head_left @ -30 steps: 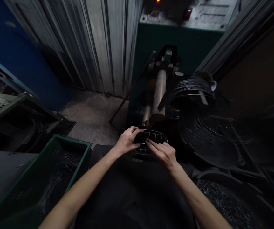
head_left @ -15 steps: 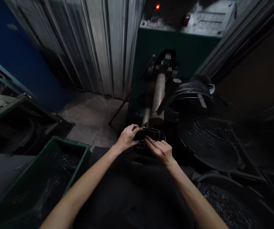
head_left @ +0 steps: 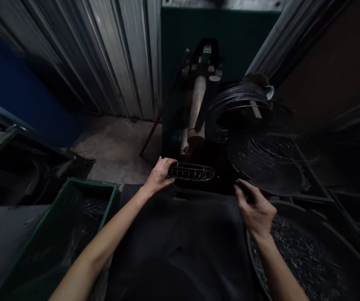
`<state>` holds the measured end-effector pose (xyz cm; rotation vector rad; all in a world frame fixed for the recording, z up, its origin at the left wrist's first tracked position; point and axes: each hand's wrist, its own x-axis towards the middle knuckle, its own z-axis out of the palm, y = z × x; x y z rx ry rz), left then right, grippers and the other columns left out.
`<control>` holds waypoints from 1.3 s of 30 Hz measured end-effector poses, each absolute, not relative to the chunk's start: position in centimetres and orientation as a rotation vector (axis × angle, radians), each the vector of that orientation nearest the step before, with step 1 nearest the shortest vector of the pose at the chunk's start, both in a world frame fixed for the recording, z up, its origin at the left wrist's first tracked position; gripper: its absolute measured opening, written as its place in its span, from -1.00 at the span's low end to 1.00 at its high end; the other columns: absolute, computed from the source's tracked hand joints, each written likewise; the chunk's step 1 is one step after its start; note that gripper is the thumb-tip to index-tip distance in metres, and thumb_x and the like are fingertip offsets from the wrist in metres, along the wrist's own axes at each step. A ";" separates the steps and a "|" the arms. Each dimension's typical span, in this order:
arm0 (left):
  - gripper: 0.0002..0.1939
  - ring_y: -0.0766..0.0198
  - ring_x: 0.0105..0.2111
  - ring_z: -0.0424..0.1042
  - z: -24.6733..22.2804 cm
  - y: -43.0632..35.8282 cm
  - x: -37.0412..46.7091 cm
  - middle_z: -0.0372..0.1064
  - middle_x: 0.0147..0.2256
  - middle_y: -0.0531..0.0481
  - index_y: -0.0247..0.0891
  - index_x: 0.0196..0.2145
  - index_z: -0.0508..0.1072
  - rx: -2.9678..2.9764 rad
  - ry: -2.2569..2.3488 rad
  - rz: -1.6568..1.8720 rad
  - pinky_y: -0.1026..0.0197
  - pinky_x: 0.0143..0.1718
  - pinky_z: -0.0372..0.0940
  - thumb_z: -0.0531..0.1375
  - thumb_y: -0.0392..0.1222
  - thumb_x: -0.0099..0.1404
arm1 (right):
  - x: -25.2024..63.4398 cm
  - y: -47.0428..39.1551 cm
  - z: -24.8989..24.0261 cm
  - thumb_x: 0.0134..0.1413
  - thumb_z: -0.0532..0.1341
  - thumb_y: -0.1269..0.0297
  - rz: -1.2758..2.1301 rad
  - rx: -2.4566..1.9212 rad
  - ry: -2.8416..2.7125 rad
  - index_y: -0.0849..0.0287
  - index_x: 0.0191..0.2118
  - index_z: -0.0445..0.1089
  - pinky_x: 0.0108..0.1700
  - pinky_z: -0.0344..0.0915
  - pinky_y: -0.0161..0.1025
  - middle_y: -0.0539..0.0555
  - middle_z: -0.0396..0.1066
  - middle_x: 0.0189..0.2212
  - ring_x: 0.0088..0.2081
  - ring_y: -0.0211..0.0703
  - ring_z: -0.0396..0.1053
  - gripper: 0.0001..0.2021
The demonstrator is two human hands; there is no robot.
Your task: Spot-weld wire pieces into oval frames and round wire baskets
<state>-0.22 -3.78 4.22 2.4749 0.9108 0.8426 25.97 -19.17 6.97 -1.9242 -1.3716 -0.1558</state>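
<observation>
My left hand (head_left: 160,175) grips the left end of a round wire frame (head_left: 195,172), which is seen nearly edge-on with its short cross wires showing. The frame hangs just below the rounded ends of the machine's metal bars (head_left: 196,113). Off to the right, my right hand (head_left: 257,207) is apart from the frame, near the rim of a round tub of small metal pieces (head_left: 299,255). Its thumb and forefinger are spread, and nothing shows between them.
A green crate (head_left: 70,217) with thin metal pieces stands at the left. Coiled wire (head_left: 242,98) lies right of the bars, above a dark round tray (head_left: 267,167). A rod (head_left: 155,129) leans by the green machine (head_left: 236,42). Corrugated metal (head_left: 120,54) lines the back.
My right hand has let go of the wire frame and moved right, towards the tub. The frame now appears flatter, still in my left hand. The camera view has shifted.
</observation>
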 end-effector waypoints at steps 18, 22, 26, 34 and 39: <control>-0.69 0.17 0.14 0.28 4.6 -16.6 -17.1 0.41 -0.17 0.09 0.01 -0.12 0.38 2.830 0.738 0.760 -0.24 0.21 0.11 0.10 -0.40 0.30 | 12.7 -7.5 -3.5 0.01 0.23 0.25 1.084 -1.872 -2.001 0.15 -0.37 0.50 -0.29 0.26 -0.32 0.03 0.52 -0.43 -0.35 -0.19 0.44 -0.88; -0.67 0.16 0.11 0.33 2.0 -17.4 -19.5 0.38 -0.06 0.08 0.07 -0.05 0.33 2.659 0.914 0.798 -0.20 0.16 0.20 0.17 -0.31 0.28 | 11.0 -7.5 -5.2 -0.03 0.25 0.25 1.201 -1.925 -1.997 0.17 -0.45 0.48 -0.40 0.20 -0.32 0.02 0.46 -0.54 -0.44 -0.19 0.40 -0.88; -0.47 0.10 0.05 0.36 -2.6 -18.6 -20.8 0.32 -0.01 -0.11 -0.09 0.10 0.19 2.088 1.527 0.997 -0.04 -0.01 0.39 0.25 -0.14 0.21 | 10.6 -8.1 -6.1 0.00 0.22 0.22 1.268 -1.981 -1.923 0.14 -0.46 0.46 -0.39 0.19 -0.30 0.01 0.43 -0.57 -0.44 -0.18 0.38 -0.86; -0.31 0.04 0.10 0.31 -7.7 -19.7 -14.4 0.19 0.13 -0.25 -0.14 0.17 0.10 1.887 1.398 1.027 0.02 -0.10 0.42 0.29 -0.05 0.15 | 10.5 -8.6 -6.6 -0.03 0.24 0.18 1.421 -2.024 -1.711 0.15 -0.45 0.41 -0.38 0.20 -0.28 0.02 0.39 -0.57 -0.41 -0.16 0.38 -0.85; -0.56 0.12 0.01 0.40 -6.1 -17.5 -11.5 0.32 0.01 -0.18 -0.14 0.08 0.22 1.803 1.415 1.337 -0.01 0.01 0.37 0.20 -0.19 0.26 | 11.7 -10.3 -5.2 -0.15 0.30 0.16 1.460 -1.979 -1.531 0.13 -0.36 0.30 -0.47 0.18 -0.33 -0.07 0.33 -0.58 -0.51 -0.27 0.29 -0.76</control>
